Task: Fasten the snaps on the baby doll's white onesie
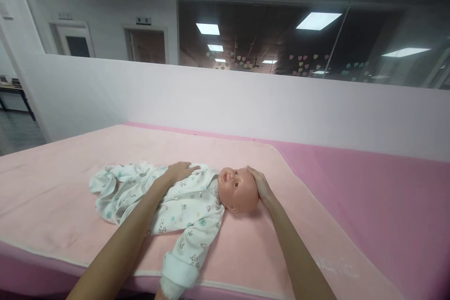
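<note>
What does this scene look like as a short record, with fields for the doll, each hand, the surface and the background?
Doll: doll lying face up, head toward picture right
Clothing: white patterned outfit; one sleeve stretches toward the near edge
Left hand: left hand resting on the doll's torso, over the outfit
Right hand: right hand cupped against the top of the doll's head
Surface: pale pink blanket over a darker pink cover
Background: white partition
</note>
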